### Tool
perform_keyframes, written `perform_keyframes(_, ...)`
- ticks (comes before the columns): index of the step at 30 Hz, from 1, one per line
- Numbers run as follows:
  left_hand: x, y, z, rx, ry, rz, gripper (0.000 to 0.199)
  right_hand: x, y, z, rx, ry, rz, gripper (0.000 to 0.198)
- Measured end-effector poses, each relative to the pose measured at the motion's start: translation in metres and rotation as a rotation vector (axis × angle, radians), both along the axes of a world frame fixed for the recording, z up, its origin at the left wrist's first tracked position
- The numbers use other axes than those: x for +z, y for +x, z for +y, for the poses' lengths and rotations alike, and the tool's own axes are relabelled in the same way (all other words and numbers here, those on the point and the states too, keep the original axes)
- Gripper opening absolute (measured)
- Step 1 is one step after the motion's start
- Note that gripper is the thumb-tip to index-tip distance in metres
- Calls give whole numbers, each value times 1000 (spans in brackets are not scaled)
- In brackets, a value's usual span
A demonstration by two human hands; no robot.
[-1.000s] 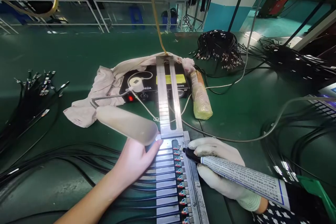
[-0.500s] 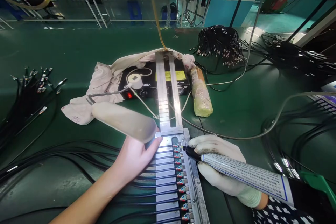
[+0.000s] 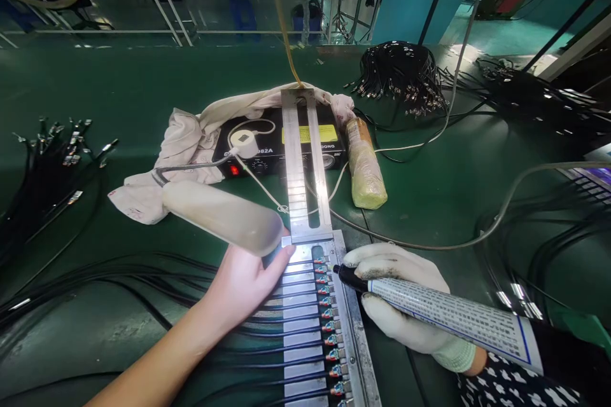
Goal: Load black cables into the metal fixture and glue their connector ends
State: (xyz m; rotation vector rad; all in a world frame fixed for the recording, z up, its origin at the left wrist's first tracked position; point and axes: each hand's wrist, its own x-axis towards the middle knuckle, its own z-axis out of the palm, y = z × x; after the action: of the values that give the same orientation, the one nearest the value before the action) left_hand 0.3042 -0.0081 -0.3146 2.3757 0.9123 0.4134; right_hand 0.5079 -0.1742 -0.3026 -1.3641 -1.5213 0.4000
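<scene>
Metal jig (image 3: 351,315) at the left hand's (image 3: 245,283) thumb tip.
Right hand (image 3: 405,329) gripping tube (image 3: 449,317); nozzle (image 3: 352,278) just beyond fingertips. Left fingers partly hidden: grip cannot be told.

The right hand (image 3: 405,331) is covered by a white fabric glove (image 3: 408,265), marked with dark smudges around the fingers. The glove is finished with a ribbed, faintly greenish cuff (image 3: 461,354). Below the glove, a dark sleeve (image 3: 506,388) is patterned with irregular white shapes. Left of the glove, the left hand (image 3: 245,283) and forearm (image 3: 176,346) are bare.
</scene>
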Motion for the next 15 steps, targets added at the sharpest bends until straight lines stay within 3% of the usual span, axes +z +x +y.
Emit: perform_keyframes(15, 0, 0, 0, -27, 2, -11, 23, 4, -2, 4, -9, 36, 27, 25)
